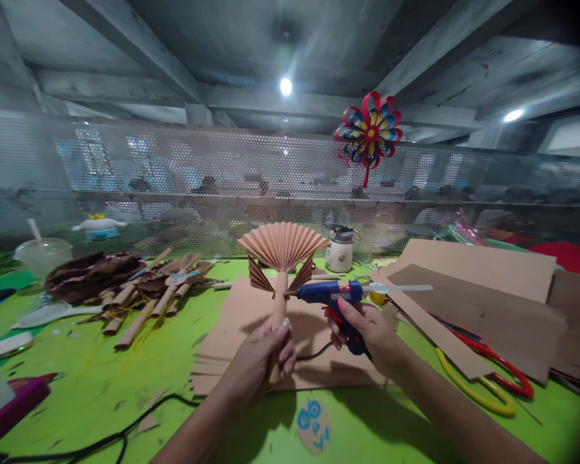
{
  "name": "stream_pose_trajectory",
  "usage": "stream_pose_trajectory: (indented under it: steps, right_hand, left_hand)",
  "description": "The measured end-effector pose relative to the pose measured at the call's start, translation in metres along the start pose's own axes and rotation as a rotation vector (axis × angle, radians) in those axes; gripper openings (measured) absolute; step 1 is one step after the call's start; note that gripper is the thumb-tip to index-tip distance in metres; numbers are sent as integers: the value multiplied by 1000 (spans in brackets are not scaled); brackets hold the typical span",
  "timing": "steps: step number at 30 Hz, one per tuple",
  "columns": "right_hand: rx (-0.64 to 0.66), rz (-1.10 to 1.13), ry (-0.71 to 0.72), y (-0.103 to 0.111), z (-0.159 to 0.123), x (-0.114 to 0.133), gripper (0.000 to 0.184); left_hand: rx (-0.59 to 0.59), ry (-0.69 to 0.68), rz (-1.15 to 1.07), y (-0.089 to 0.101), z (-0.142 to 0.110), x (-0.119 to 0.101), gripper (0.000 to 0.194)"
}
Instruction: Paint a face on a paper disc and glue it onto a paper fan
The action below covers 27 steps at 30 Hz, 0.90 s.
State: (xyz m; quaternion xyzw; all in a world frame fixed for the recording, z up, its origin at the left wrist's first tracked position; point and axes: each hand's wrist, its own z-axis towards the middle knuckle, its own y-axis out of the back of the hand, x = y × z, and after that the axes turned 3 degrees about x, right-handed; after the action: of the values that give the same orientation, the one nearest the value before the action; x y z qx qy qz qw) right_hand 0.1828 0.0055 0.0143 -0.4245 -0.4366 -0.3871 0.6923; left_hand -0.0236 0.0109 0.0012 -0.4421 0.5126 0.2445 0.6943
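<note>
My left hand (263, 361) is closed round the rolled brown paper handle of a pleated paper fan (283, 246), holding it upright above a stack of brown paper sheets (232, 335). My right hand (365, 332) grips a blue hot glue gun (331, 293) by its handle, held level, with its nozzle touching the fan's stem just under the pleats. A glue stick (406, 289) juts out of the gun's back. The gun's black cord (314, 353) runs down between both hands.
A pile of finished brown paper fans (140, 290) lies at the left on the green table (101, 386). Brown card sheets (488, 290), red and yellow scissors (493, 374), a white jar (339, 251), a plastic cup (43, 254) and a mesh partition (174, 174) with a colourful paper pinwheel (368, 132) surround the work.
</note>
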Motion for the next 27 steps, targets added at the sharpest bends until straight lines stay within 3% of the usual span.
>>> stream_pose_trajectory:
  steps: [14, 27]
  right_hand:
    - [-54, 6, 20, 0, 4, -3, 38]
    - [-24, -27, -2, -4, 0, 1, 38]
  left_hand:
    - [16, 7, 14, 3, 2, 2, 35]
    - [-7, 4, -11, 0, 1, 1, 35]
